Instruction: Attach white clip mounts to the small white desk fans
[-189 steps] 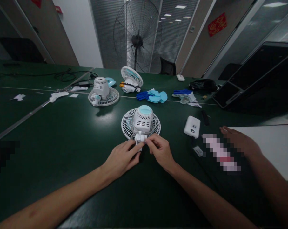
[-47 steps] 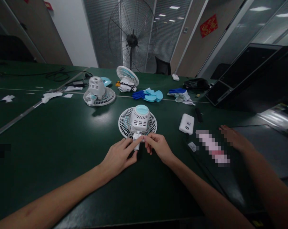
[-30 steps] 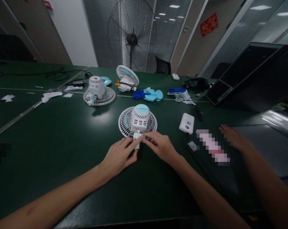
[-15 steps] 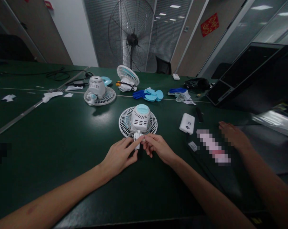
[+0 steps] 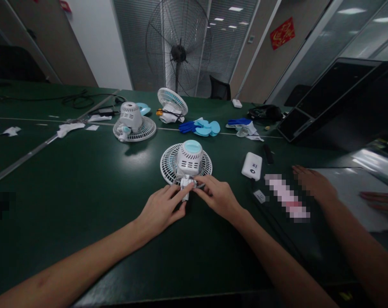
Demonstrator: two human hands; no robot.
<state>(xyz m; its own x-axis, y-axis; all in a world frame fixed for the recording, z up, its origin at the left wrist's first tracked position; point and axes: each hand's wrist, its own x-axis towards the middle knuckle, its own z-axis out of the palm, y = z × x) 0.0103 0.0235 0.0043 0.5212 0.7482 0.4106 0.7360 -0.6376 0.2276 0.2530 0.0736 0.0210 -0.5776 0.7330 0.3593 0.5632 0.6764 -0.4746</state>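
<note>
A small white fan (image 5: 190, 160) with a pale blue cap lies face down on its round grille in front of me. Its white clip part (image 5: 186, 184) points toward me. My left hand (image 5: 164, 207) is closed on that part, index finger across it and thumb beneath. From the right, my right hand (image 5: 217, 194) reaches the same part, its fingertips bent against its upper right side. Whatever small thing may lie between those right fingertips is too small to make out.
Behind stand two more fans (image 5: 131, 117) (image 5: 171, 107), blue fan blades (image 5: 207, 128) and gloves (image 5: 240, 122). To the right are a white power bank (image 5: 252, 166) with a cable, another person's hands (image 5: 315, 184) (image 5: 381, 201) and a black case (image 5: 335, 98).
My right hand has shifted slightly up and its fingers have changed their hold at the clip part. At the right, another hand of a person has come into view over a pale sheet.
</note>
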